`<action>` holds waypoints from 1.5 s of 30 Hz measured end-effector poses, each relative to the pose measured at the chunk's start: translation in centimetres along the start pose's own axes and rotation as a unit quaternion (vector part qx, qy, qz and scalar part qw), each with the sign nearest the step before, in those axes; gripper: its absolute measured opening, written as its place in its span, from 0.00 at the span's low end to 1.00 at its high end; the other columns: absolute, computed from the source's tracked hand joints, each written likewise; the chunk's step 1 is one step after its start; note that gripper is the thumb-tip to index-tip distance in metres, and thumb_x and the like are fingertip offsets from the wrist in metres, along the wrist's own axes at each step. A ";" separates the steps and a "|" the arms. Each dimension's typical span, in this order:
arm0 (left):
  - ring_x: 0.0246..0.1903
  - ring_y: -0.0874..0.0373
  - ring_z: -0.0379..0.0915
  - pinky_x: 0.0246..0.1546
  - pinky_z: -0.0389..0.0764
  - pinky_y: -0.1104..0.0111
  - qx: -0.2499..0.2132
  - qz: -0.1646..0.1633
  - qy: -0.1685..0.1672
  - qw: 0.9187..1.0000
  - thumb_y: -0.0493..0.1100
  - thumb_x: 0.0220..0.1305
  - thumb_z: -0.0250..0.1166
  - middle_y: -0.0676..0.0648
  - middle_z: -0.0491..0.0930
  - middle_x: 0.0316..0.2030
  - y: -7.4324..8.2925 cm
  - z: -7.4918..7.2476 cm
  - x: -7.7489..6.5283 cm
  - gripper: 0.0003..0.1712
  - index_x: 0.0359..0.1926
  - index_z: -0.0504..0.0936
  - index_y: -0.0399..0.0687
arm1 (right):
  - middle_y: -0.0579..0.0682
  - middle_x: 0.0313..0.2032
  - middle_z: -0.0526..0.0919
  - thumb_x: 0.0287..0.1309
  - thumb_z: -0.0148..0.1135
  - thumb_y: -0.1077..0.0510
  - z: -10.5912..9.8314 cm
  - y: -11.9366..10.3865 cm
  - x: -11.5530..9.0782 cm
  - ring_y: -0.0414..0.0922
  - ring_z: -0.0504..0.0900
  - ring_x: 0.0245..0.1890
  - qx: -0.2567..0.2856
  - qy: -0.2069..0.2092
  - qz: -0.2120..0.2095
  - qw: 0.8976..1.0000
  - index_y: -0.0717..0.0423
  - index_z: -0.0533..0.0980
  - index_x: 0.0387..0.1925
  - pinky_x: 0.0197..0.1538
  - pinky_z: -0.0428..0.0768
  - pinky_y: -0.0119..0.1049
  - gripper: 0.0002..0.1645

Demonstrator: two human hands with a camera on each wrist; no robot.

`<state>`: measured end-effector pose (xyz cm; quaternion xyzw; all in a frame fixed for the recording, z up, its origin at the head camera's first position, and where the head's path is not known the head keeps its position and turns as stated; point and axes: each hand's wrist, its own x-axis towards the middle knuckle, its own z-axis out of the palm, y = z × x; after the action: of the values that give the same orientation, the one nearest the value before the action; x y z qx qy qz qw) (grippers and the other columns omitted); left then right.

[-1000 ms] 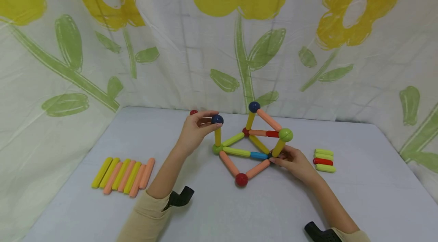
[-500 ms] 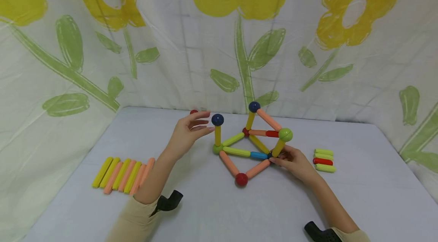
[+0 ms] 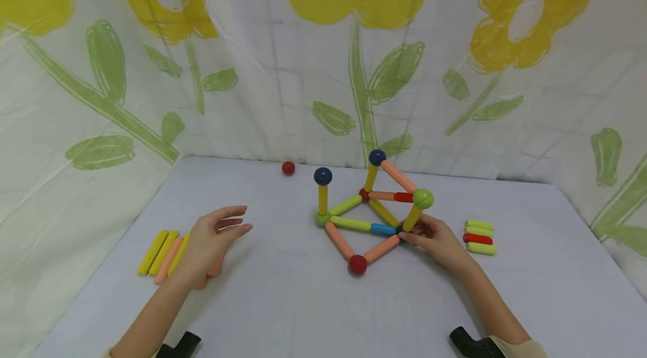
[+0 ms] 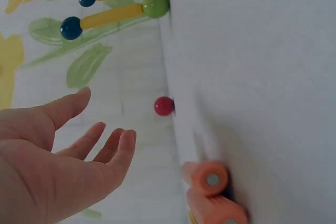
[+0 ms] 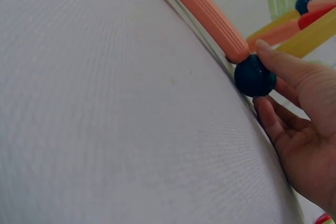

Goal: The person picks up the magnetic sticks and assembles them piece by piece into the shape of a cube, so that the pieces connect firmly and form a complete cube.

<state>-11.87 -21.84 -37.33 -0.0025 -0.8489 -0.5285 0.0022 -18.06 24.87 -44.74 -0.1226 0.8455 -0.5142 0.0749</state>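
A frame of coloured magnetic rods and balls stands mid-table. My right hand point(image 3: 440, 241) pinches the dark blue ball point(image 5: 254, 76) at its right corner between thumb and fingers. An orange rod point(image 5: 210, 17) and an upright yellow rod point(image 3: 412, 218) meet that ball. At the frame's left, another dark blue ball point(image 3: 323, 176) tops a yellow rod point(image 3: 323, 199) standing on a green ball point(image 3: 322, 219). My left hand point(image 3: 208, 243) holds nothing. Its fingers are loosely bent over the row of yellow and orange rods point(image 3: 158, 254), hiding part of the row.
A lone red ball point(image 3: 288, 168) lies near the table's back edge. To the right are several short rods, green ones and a red rod point(image 3: 477, 239). Another red ball point(image 3: 358, 264) forms the frame's front corner. A flower-printed cloth point(image 3: 263, 94) hangs behind the table.
My left hand has let go of the dark blue ball on the left upright and moved left and nearer, over the rod row. The ball stays on its rod. My right hand keeps its place.
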 end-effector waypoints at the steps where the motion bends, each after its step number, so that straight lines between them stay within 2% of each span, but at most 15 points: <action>1: 0.66 0.38 0.74 0.54 0.82 0.76 0.014 -0.008 0.000 1.000 0.44 0.73 0.70 0.34 0.76 0.69 -0.4 -0.3 -0.3 0.31 0.70 0.76 0.34 | 0.54 0.42 0.81 0.70 0.70 0.57 0.0 0.0 0.0 0.42 0.78 0.39 0.001 0.000 0.000 1.000 0.65 0.78 0.57 0.42 0.80 0.28 0.21; 4: 0.67 0.35 0.74 0.61 0.83 0.61 0.051 -0.026 -0.008 0.998 0.46 0.74 0.69 0.32 0.74 0.70 -1.4 -1.1 -1.0 0.33 0.71 0.74 0.33 | 0.54 0.42 0.81 0.70 0.69 0.57 0.0 0.1 0.0 0.42 0.77 0.39 0.002 0.000 0.000 1.000 0.65 0.77 0.57 0.42 0.79 0.28 0.21; 7: 0.69 0.32 0.71 0.67 0.77 0.50 0.066 -0.042 -0.023 0.997 0.47 0.76 0.66 0.30 0.72 0.71 -1.9 -1.6 -1.4 0.33 0.73 0.72 0.33 | 0.54 0.43 0.81 0.70 0.69 0.58 0.0 0.1 0.0 0.43 0.77 0.39 0.003 0.000 -0.001 1.000 0.65 0.77 0.58 0.41 0.79 0.28 0.21; 11: 0.70 0.32 0.70 0.66 0.77 0.54 0.067 -0.039 -0.031 0.997 0.45 0.77 0.66 0.29 0.72 0.70 -2.6 -1.7 -1.5 0.32 0.73 0.71 0.31 | 0.54 0.43 0.82 0.70 0.69 0.58 0.0 0.2 0.1 0.43 0.77 0.39 0.003 0.000 -0.002 1.000 0.65 0.77 0.58 0.41 0.80 0.28 0.21; 13: 0.69 0.33 0.72 0.62 0.81 0.61 0.049 -0.036 -0.046 0.997 0.44 0.75 0.67 0.29 0.74 0.69 -2.8 -1.5 -1.4 0.33 0.73 0.71 0.31 | 0.54 0.43 0.82 0.70 0.69 0.57 0.0 0.2 0.1 0.43 0.78 0.39 0.003 0.000 -0.002 1.000 0.65 0.78 0.57 0.42 0.79 0.28 0.21; 15: 0.68 0.35 0.73 0.58 0.84 0.68 0.030 -0.036 -0.072 0.996 0.44 0.73 0.70 0.31 0.75 0.69 -3.1 -1.2 -1.3 0.35 0.73 0.71 0.31 | 0.55 0.42 0.82 0.70 0.70 0.57 0.1 0.1 0.1 0.43 0.77 0.39 0.004 0.000 0.000 1.000 0.65 0.78 0.57 0.41 0.79 0.28 0.21; 18: 0.66 0.37 0.75 0.54 0.83 0.73 -0.012 -0.040 -0.135 0.990 0.43 0.71 0.72 0.31 0.75 0.69 -3.2 -0.6 -1.2 0.35 0.72 0.72 0.31 | 0.54 0.42 0.82 0.70 0.70 0.57 0.1 0.1 0.2 0.43 0.77 0.38 0.008 -0.001 0.001 1.000 0.65 0.78 0.57 0.40 0.79 0.29 0.21; 21: 0.63 0.39 0.77 0.54 0.84 0.71 -0.012 -0.033 -0.179 0.983 0.41 0.69 0.73 0.32 0.79 0.65 -3.3 -0.2 -1.1 0.32 0.68 0.76 0.29 | 0.54 0.42 0.81 0.70 0.70 0.57 0.1 0.1 0.2 0.43 0.77 0.38 0.013 -0.003 0.001 1.000 0.65 0.77 0.58 0.39 0.79 0.29 0.21; 23: 0.59 0.42 0.80 0.51 0.85 0.70 0.003 -0.027 -0.188 0.982 0.39 0.68 0.73 0.34 0.82 0.61 -3.4 -0.1 -1.0 0.27 0.63 0.80 0.29 | 0.55 0.42 0.82 0.70 0.70 0.58 0.1 0.0 0.2 0.43 0.77 0.38 0.014 -0.003 0.001 1.000 0.65 0.77 0.58 0.39 0.79 0.29 0.21; 28: 0.50 0.51 0.81 0.45 0.84 0.70 0.065 -0.020 -0.173 0.983 0.35 0.67 0.73 0.42 0.87 0.52 -3.5 -0.1 -0.8 0.18 0.56 0.86 0.34 | 0.55 0.42 0.82 0.70 0.70 0.57 0.1 -0.1 0.2 0.43 0.77 0.38 0.012 -0.002 -0.001 1.000 0.65 0.78 0.58 0.40 0.79 0.29 0.21; 31: 0.47 0.53 0.81 0.44 0.84 0.70 0.079 -0.015 -0.171 0.982 0.41 0.69 0.72 0.45 0.88 0.49 -3.4 0.0 -0.7 0.17 0.55 0.87 0.38 | 0.54 0.42 0.82 0.70 0.70 0.57 0.1 -0.1 0.2 0.43 0.77 0.38 0.011 -0.002 0.000 1.000 0.65 0.78 0.58 0.40 0.79 0.29 0.21; 35: 0.49 0.51 0.81 0.42 0.84 0.68 0.074 -0.004 -0.162 0.984 0.49 0.72 0.71 0.44 0.87 0.52 -2.6 0.4 -0.3 0.20 0.57 0.87 0.41 | 0.53 0.42 0.82 0.70 0.70 0.56 0.2 -0.1 0.2 0.43 0.77 0.39 0.007 -0.002 0.004 1.000 0.65 0.78 0.57 0.41 0.79 0.29 0.21; 39: 0.50 0.51 0.82 0.43 0.84 0.67 0.040 0.011 -0.129 0.991 0.47 0.72 0.70 0.42 0.85 0.56 -0.7 0.9 0.7 0.21 0.60 0.85 0.40 | 0.52 0.42 0.83 0.70 0.70 0.56 0.2 0.0 0.1 0.43 0.78 0.39 0.008 -0.002 0.003 1.000 0.64 0.78 0.57 0.42 0.80 0.29 0.21; 42: 0.48 0.54 0.85 0.48 0.83 0.68 -0.017 0.026 -0.105 0.994 0.43 0.73 0.70 0.40 0.84 0.57 1.2 1.3 1.9 0.23 0.64 0.81 0.38 | 0.54 0.42 0.83 0.70 0.70 0.57 0.1 0.1 0.1 0.43 0.78 0.39 0.012 -0.001 0.000 1.000 0.65 0.78 0.57 0.41 0.79 0.29 0.21; 45: 0.46 0.58 0.86 0.51 0.85 0.69 -0.090 0.029 -0.082 0.992 0.41 0.73 0.68 0.39 0.81 0.57 3.3 1.8 3.4 0.25 0.66 0.77 0.36 | 0.54 0.43 0.82 0.70 0.70 0.57 0.1 0.1 0.1 0.43 0.77 0.39 0.013 -0.001 -0.004 1.000 0.65 0.78 0.58 0.40 0.79 0.29 0.21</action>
<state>-15.29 -18.72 -35.13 -0.0707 -0.7950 -0.6002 -0.0525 -18.14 24.81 -44.93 -0.1254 0.8383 -0.5253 0.0751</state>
